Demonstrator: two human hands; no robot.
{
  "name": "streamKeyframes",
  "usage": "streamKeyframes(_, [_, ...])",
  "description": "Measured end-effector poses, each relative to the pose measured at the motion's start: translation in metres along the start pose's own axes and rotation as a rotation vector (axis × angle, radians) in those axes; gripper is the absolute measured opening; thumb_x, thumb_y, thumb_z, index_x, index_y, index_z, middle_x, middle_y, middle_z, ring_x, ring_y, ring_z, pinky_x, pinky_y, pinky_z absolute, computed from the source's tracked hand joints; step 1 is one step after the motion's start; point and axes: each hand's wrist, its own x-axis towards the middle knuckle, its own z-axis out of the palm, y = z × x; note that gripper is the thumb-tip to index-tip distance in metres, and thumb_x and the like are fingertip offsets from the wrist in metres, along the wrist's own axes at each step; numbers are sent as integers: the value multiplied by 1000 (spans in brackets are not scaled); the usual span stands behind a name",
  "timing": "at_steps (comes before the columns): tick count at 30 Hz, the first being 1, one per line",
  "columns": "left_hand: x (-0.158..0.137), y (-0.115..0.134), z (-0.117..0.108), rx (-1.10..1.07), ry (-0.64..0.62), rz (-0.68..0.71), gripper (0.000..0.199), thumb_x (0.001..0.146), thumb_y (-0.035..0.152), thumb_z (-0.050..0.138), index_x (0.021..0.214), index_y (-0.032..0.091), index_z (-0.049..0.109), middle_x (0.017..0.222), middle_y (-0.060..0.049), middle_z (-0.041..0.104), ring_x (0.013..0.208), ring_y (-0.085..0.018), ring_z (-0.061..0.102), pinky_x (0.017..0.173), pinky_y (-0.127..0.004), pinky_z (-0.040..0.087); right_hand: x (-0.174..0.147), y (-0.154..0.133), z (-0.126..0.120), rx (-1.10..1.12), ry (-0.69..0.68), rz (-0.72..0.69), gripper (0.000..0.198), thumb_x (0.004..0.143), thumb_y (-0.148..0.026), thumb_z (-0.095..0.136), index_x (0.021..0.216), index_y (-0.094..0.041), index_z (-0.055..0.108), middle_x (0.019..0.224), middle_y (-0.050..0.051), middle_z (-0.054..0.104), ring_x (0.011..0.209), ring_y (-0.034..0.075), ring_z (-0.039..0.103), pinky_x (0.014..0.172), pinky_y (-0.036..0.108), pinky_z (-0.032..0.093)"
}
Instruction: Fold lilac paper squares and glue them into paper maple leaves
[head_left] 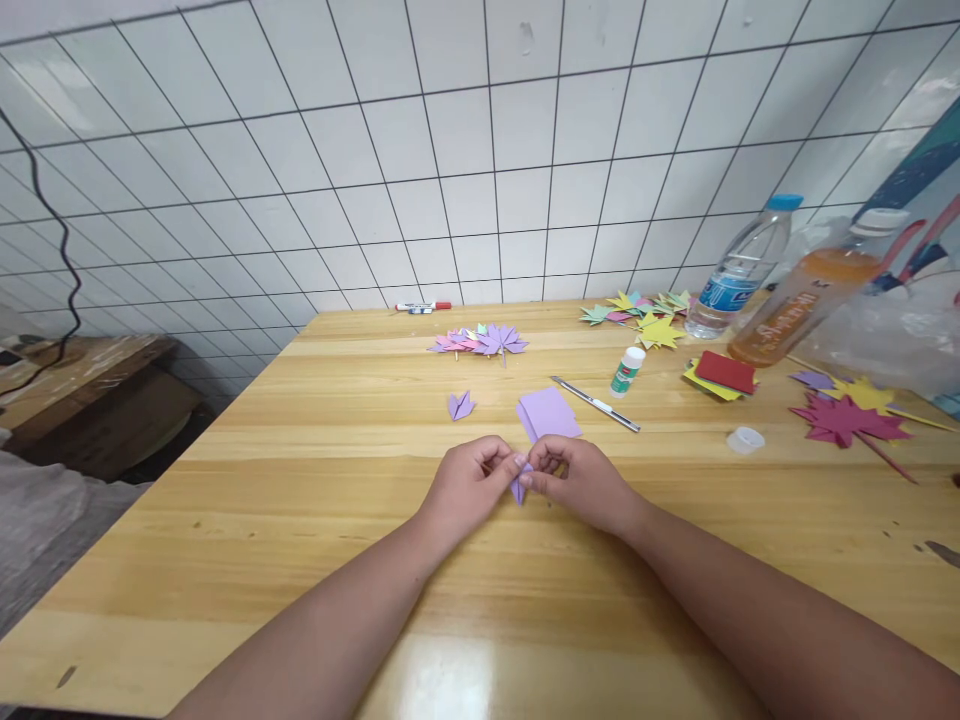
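Between my fingertips is a small folded piece of purple paper (519, 491), partly covered by the fingers. My left hand (474, 478) pinches it from the left with thumb and fingers closed. From the right, my right hand (576, 476) grips the same piece, thumb against it. Just beyond my hands lies a stack of purple paper squares (550, 412). To its left a finished-looking folded purple paper piece (461, 405) rests on the wooden table (360, 420). A silver utility knife (598, 404) lies slantwise right of the stack.
A glue stick (627, 372) stands uncapped-looking near the knife, with a translucent cap (745, 440) farther right. Paper leaves (501, 341) lie at the back. A water bottle (739, 270), an orange drink bottle (814, 290), coloured squares (724, 373) and a red paper leaf (844, 420) occupy the right.
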Motion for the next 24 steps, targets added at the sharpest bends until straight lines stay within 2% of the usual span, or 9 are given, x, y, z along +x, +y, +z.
streamKeyframes(8, [2, 2, -3, -78, -175, 0, 32, 82, 42, 47, 65, 16, 52, 59, 3, 51, 56, -10, 44, 54, -21, 34, 3, 2, -13, 216, -188, 54, 29, 73, -43, 62, 71, -14, 61, 68, 1, 62, 65, 12, 55, 67, 25, 43])
streamKeyframes(12, [1, 4, -5, -88, -226, 14, 28, 83, 38, 47, 70, 15, 57, 64, 1, 55, 60, -11, 48, 58, -21, 36, 3, 4, -14, 246, -201, 62, 29, 73, -43, 63, 73, -14, 61, 71, 2, 62, 67, 12, 54, 67, 25, 43])
streamKeyframes(15, [2, 3, -5, -96, -192, 3, 27, 83, 38, 48, 71, 15, 57, 63, 1, 55, 60, -11, 48, 57, -21, 36, 3, 4, -15, 232, -186, 52, 30, 77, -44, 58, 79, -14, 62, 69, 1, 60, 63, 10, 51, 63, 24, 42])
streamKeyframes(19, [4, -1, -6, -93, -47, -22, 28, 83, 39, 48, 70, 15, 56, 61, 2, 55, 59, -11, 48, 58, -21, 37, 2, 1, -15, 232, -108, 88, 34, 77, -46, 56, 95, -16, 58, 74, 2, 60, 60, 10, 51, 55, 22, 41])
streamKeyframes(21, [5, -2, -6, -81, 2, -12, 28, 83, 38, 48, 71, 15, 57, 63, 1, 56, 61, -12, 49, 59, -21, 38, 2, -1, -13, 195, -88, 82, 31, 76, -45, 58, 89, -16, 58, 76, 2, 60, 62, 10, 51, 56, 22, 42])
streamKeyframes(24, [3, -2, -5, -50, 4, 9, 27, 82, 38, 48, 71, 15, 58, 65, 1, 57, 61, -12, 50, 59, -21, 38, 3, 1, -9, 109, -30, 41, 25, 72, -39, 64, 80, -16, 58, 74, 1, 60, 65, 11, 52, 60, 22, 42])
